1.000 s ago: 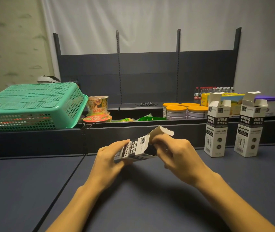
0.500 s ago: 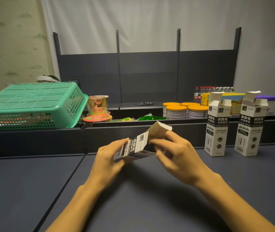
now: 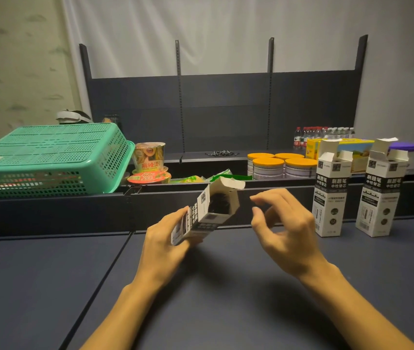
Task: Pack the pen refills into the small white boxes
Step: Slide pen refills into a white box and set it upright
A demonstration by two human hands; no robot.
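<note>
Left hand (image 3: 168,238) grips tilted small white-and-black cardboard box (image 3: 204,215), flap open, dark contents, probably refills. Right hand (image 3: 284,228) just beside, fingers loosely curled, empty, above dark tabletop (image 3: 226,299).

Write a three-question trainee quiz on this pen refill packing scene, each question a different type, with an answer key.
1. True or false: the right hand grips the tilted box.
2. Multiple choice: how many boxes stand upright on the table at the right? A) one B) two C) four
3. Fill in: the upside-down basket on the left is ____ in colour.

Key
1. False. Only the left hand holds it; the right hand is apart from it, fingers loosely curled.
2. B: one upright box and a second one, both with top flaps open.
3. Green.
</note>
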